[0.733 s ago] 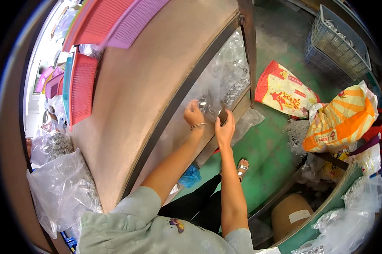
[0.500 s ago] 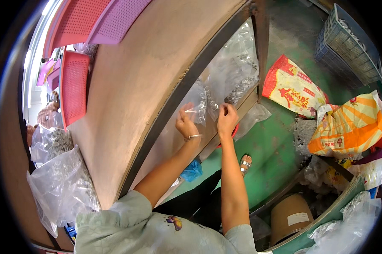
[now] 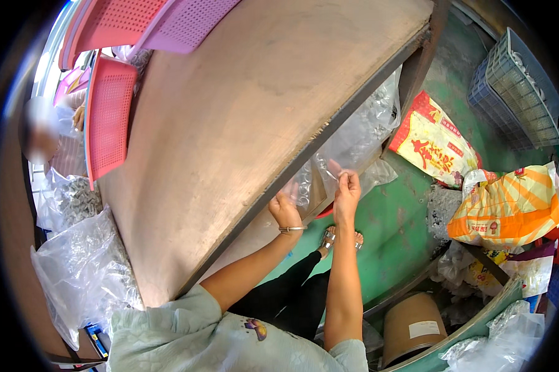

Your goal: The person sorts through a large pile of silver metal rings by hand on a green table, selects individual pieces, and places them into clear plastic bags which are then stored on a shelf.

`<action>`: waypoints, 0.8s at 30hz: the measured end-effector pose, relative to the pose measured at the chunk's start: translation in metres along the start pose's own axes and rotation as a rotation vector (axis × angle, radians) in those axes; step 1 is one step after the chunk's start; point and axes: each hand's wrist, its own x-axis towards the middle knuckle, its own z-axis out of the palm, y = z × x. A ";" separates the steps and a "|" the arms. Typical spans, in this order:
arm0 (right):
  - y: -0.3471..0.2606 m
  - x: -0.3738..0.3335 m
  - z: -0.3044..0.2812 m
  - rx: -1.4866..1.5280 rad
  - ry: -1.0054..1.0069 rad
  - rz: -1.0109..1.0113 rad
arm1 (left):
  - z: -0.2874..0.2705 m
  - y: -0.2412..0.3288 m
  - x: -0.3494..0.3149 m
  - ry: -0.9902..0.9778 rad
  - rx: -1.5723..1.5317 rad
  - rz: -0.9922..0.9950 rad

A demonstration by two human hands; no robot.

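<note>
at the lower left of the frame a stuffed clear sack (image 3: 87, 266) is lying beside the tabletop (image 3: 230, 136), and above it a red basket (image 3: 111, 118) is standing near the tabletop's far edge. near the centre, the left hand (image 3: 286, 209) is touching a clear bag (image 3: 303, 184) of shiny pieces, though whether it is gripping cannot be told; the bag is hanging between the hands, just below the tabletop's edge. the right hand (image 3: 347, 189), apart from the left, is pinching its film. farther right, a brown drum (image 3: 409, 319) is standing at the lower right, an orange-and-yellow sack (image 3: 509, 208) is slumping above it, and a crate (image 3: 524, 93) is sitting at the upper right.
</note>
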 end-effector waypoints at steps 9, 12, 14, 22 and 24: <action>-0.002 -0.015 -0.027 0.577 -0.037 0.177 | -0.004 -0.019 -0.012 -0.081 -0.025 -0.112; -0.004 -0.022 -0.026 0.661 0.080 0.247 | -0.010 -0.020 -0.014 -0.027 -0.011 -0.182; -0.001 -0.023 -0.030 0.710 0.121 0.244 | -0.010 -0.018 -0.015 -0.040 -0.053 -0.212; -0.003 -0.034 -0.041 0.710 0.078 0.211 | 0.001 -0.006 -0.026 -0.148 -0.156 -0.193; -0.005 -0.037 -0.042 0.698 0.039 0.194 | 0.005 -0.001 -0.031 -0.175 -0.163 -0.202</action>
